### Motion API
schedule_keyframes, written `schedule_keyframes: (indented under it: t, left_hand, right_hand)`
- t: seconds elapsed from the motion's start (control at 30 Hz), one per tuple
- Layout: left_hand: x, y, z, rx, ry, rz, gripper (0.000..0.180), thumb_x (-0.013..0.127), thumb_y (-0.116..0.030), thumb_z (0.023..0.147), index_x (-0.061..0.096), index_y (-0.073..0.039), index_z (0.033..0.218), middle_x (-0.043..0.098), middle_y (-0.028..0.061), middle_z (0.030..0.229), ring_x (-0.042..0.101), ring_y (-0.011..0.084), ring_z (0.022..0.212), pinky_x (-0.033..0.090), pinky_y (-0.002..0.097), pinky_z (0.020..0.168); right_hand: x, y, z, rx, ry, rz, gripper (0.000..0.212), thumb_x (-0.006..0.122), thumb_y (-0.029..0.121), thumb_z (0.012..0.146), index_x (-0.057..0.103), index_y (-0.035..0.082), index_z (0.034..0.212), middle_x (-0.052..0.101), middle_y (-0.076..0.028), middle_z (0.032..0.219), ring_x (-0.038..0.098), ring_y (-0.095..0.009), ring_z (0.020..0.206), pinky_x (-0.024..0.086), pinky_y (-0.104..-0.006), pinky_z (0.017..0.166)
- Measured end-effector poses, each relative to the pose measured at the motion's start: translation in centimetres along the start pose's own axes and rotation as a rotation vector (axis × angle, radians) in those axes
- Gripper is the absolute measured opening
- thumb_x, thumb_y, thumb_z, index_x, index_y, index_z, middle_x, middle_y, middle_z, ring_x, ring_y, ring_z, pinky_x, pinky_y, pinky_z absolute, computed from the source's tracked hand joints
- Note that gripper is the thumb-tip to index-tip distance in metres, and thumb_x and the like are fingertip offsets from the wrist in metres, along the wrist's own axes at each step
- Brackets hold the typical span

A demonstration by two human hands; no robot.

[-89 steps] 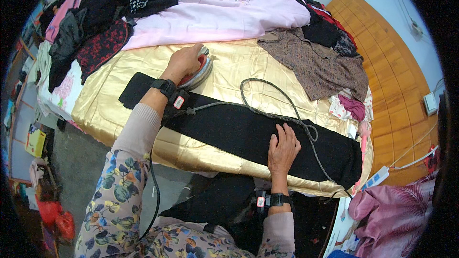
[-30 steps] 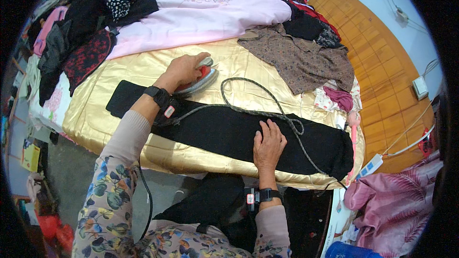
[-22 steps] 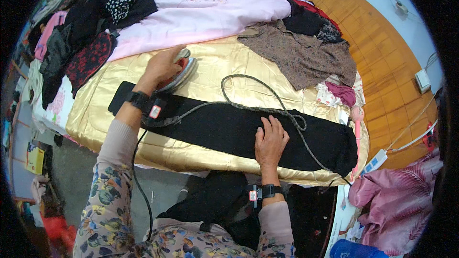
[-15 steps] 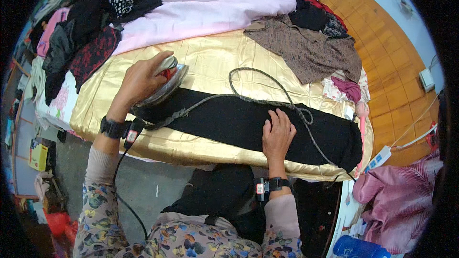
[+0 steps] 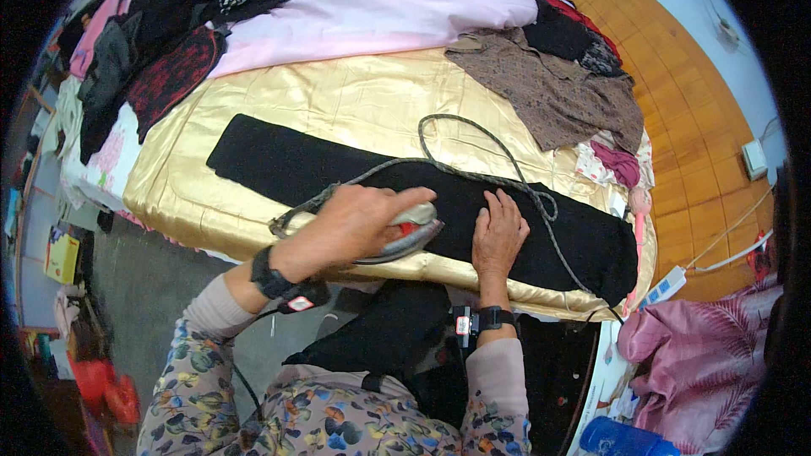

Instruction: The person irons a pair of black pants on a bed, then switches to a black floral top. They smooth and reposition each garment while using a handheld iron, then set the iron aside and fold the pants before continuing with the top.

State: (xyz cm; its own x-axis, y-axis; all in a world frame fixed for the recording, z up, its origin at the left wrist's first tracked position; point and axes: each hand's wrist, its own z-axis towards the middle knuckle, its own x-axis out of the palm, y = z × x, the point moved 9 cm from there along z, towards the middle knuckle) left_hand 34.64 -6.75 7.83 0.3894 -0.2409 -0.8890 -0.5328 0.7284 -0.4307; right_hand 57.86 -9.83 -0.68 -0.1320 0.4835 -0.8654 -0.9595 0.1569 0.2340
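My left hand (image 5: 363, 219) is closed round the handle of a clothes iron (image 5: 418, 239), which rests along the near edge of a long black garment (image 5: 270, 159), perhaps folded trousers. The garment stretches across a shiny gold cloth (image 5: 338, 93). To the right of the iron my right hand (image 5: 498, 238) lies flat on the black fabric, fingers stretched and holding nothing. A braided grey cord (image 5: 448, 116) runs over the garment, makes a loop beyond my right hand and goes down to the right edge.
A pale pink embroidered cloth (image 5: 372, 25) covers the far side. Dark clothes (image 5: 177, 72) are heaped at the left, and a brown patterned top (image 5: 549, 89) lies at the right. A power strip (image 5: 665, 287) sits by a shiny mauve cloth (image 5: 693, 355).
My left hand has brought the iron from the garment's left end rightward and nearer to me, close to my right hand. The right hand stays almost in place.
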Motion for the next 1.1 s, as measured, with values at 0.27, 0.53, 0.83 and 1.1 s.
schedule_keyframes:
  t: [0.27,0.53,0.83,1.1]
  left_hand:
    - [2.7,-1.3,1.7,-0.019,0.042,0.140,0.066,0.069,-0.011,0.090,0.049,-0.019,0.153,0.073,0.0151,0.086,0.074,0.0315,0.074,0.058,0.0427,0.060]
    - [1.1,1.4,-0.1,-0.079,-0.013,0.118,0.066,0.072,-0.014,0.091,0.047,-0.020,0.152,0.073,0.0169,0.090,0.074,0.0330,0.077,0.060,0.0446,0.064]
    - [-1.6,5.9,-5.0,-0.346,0.004,0.121,0.066,0.072,-0.013,0.093,0.045,-0.022,0.153,0.075,0.0166,0.096,0.074,0.0328,0.081,0.058,0.0446,0.069]
    - [-1.8,5.9,-5.8,-0.315,-0.045,0.058,0.067,0.072,-0.012,0.092,0.045,-0.021,0.152,0.075,0.0183,0.098,0.073,0.0370,0.083,0.058,0.0466,0.072]
  right_hand:
    - [-0.1,0.1,-0.1,0.014,0.013,0.055,0.037,0.058,0.021,0.101,0.064,0.012,0.136,0.059,-0.010,0.145,0.049,-0.027,0.140,0.031,-0.0490,0.116]
    - [-0.3,-0.2,-0.1,0.004,-0.014,0.050,0.035,0.059,0.021,0.100,0.065,0.012,0.133,0.060,-0.011,0.143,0.050,-0.029,0.139,0.033,-0.0491,0.116]
    - [-0.3,-0.2,0.0,0.014,-0.025,0.052,0.036,0.062,0.021,0.098,0.067,0.011,0.133,0.060,-0.010,0.142,0.051,-0.028,0.138,0.033,-0.0492,0.116]
    - [-0.3,-0.2,0.0,0.019,-0.037,0.047,0.036,0.064,0.020,0.097,0.067,0.012,0.132,0.061,-0.010,0.142,0.051,-0.027,0.138,0.034,-0.0488,0.115]
